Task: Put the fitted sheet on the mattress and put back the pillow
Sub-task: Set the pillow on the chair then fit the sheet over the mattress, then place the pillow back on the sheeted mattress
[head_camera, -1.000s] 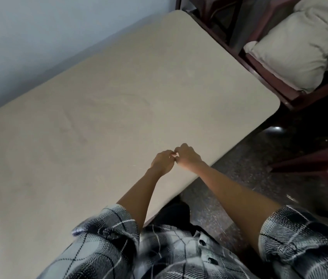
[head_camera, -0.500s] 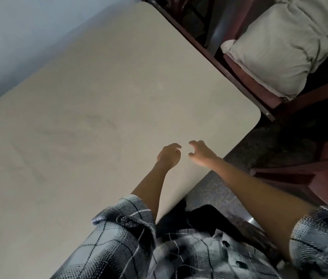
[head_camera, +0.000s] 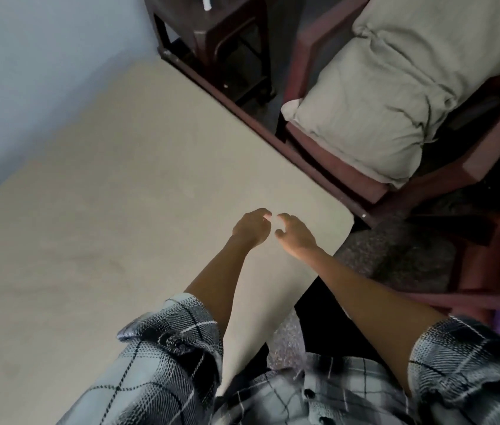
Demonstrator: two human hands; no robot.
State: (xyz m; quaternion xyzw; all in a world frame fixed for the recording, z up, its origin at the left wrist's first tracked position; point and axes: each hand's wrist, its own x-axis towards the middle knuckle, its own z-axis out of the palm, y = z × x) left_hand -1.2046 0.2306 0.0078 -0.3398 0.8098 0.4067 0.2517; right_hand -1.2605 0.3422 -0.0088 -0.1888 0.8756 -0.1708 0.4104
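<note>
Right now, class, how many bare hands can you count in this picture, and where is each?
2. The left hand is over the mattress near its corner. The right hand is just beside it, with their fingertips almost meeting. Neither holds anything.

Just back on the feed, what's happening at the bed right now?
A person stands beside the mattress. The left hand and right hand hover close together above it near the corner, fingers loosely curled, with no grip on anything. What looks like the sheet lies smooth across the top. The pillow lies on the wooden chair beyond the mattress, not yet put back.
</note>
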